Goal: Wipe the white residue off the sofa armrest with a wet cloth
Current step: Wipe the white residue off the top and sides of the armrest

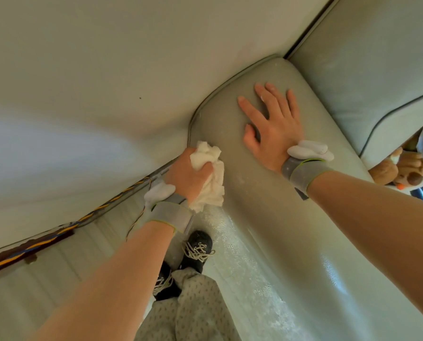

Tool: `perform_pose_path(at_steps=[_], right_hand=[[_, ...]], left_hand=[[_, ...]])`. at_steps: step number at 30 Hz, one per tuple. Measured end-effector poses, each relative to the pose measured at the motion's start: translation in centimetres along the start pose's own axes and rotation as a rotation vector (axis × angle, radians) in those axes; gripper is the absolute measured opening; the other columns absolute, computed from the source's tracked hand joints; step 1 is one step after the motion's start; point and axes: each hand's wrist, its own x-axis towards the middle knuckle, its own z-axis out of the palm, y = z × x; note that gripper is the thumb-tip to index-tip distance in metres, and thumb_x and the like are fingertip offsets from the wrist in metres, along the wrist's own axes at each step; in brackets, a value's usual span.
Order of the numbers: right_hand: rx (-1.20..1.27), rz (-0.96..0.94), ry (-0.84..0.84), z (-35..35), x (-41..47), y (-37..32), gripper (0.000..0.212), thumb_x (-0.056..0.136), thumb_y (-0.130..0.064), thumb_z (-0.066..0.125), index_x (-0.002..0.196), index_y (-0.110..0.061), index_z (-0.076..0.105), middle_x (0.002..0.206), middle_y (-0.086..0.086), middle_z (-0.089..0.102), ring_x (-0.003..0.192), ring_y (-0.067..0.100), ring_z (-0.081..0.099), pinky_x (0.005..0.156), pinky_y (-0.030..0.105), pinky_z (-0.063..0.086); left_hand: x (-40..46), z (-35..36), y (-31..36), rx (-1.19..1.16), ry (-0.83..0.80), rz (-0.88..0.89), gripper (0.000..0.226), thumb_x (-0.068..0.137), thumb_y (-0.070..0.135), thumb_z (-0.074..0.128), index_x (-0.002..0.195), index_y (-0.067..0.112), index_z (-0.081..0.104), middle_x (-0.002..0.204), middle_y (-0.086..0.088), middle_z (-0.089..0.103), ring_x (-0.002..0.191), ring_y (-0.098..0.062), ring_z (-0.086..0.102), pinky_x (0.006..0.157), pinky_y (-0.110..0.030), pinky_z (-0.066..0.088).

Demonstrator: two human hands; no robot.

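1. The left hand (188, 174) is clenched round a bunched white cloth (209, 173), pressing it against the left edge of the sofa armrest (267, 217), close beside the dark piping seam.
2. The right hand (270, 125) lies flat on the armrest top, fingers straight and spread, grasping nothing.
3. White residue (244, 279) shows as pale speckled streaks on the nearer, lower part of the armrest (the stretch below the cloth); a few faint specks also dot the surface round the flat hand.
4. Both wrists wear a grey band (304, 172) carrying a pale, rounded lump; no writing or brand can be read on them.
5. The sofa seat cushion (368, 70) sits to the right of the armrest, with a brown plush toy (402, 168) at the right edge of the view.
6. Below, a dark laced shoe (198, 249) and patterned trousers (198, 308) stand on the floor; a striped cord (57, 233) runs along the wall's foot.
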Motion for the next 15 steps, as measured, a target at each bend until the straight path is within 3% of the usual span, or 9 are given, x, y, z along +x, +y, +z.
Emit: perform_pose_path(at_steps=[5, 9, 12, 15], right_hand=[[0.007, 0.003, 0.005, 0.1, -0.3, 0.2, 0.044, 0.082, -0.025, 0.051, 0.125, -0.018, 0.058, 0.131, 0.019, 0.054, 0.126, 0.035, 0.048, 0.107, 0.056, 0.03], [0.012, -0.002, 0.009, 0.1, -0.3, 0.1, 0.044, 0.082, -0.025, 0.05, 0.125, -0.018, 0.059, 0.131, 0.019, 0.054, 0.126, 0.036, 0.048, 0.107, 0.056, 0.03], [0.004, -0.008, 0.014, 0.1, -0.4, 0.1, 0.044, 0.082, -0.025, 0.05, 0.125, -0.018, 0.059, 0.131, 0.019, 0.054, 0.125, 0.036, 0.048, 0.106, 0.057, 0.031], [0.007, -0.006, 0.006, 0.1, -0.3, 0.1, 0.045, 0.082, -0.025, 0.05, 0.125, -0.018, 0.059, 0.131, 0.019, 0.054, 0.126, 0.036, 0.048, 0.106, 0.057, 0.031]], left_hand=[[1.1, -0.5, 2.7, -0.336, 0.309, -0.084, 0.045, 0.087, 0.035, 0.059, 0.129, 0.021, 0.048, 0.106, 0.007, 0.054, 0.095, -0.01, 0.047, 0.08, -0.021, 0.034], [2.1, 0.2, 5.3, -0.477, 0.385, -0.103, 0.049, 0.081, 0.041, 0.066, 0.125, 0.026, 0.052, 0.121, 0.007, 0.06, 0.11, -0.014, 0.055, 0.084, -0.019, 0.035], [3.1, 0.8, 6.3, -0.526, 0.411, -0.19, 0.053, 0.079, 0.04, 0.069, 0.124, 0.019, 0.049, 0.12, 0.003, 0.06, 0.11, -0.018, 0.057, 0.084, -0.021, 0.039], [4.5, 1.2, 6.3, -0.715, 0.415, -0.258, 0.047, 0.084, 0.027, 0.067, 0.123, 0.008, 0.049, 0.116, -0.004, 0.061, 0.108, -0.021, 0.058, 0.072, -0.015, 0.042]])
